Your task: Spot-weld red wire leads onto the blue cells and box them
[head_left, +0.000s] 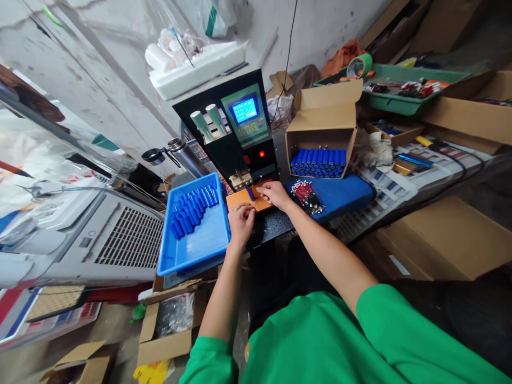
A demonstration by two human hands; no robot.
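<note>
My left hand (241, 218) rests at the near edge of an orange plate (239, 198) in front of a black spot-welding machine (232, 128), fingers curled; whether it holds anything is hidden. My right hand (272, 193) pinches a small blue cell (251, 193) on the plate, just below the machine's welding head (241, 178). A blue tray (192, 245) with several blue cells lies left of my left hand. A bundle of red-tipped wires (306, 194) lies on a blue pad (340, 194) right of my right hand.
An open cardboard box (324, 128) stacked with blue cells stands behind the pad. A green tray (400, 88) with tools sits at back right. An air cooler (100, 234) stands at left, cartons on the floor below.
</note>
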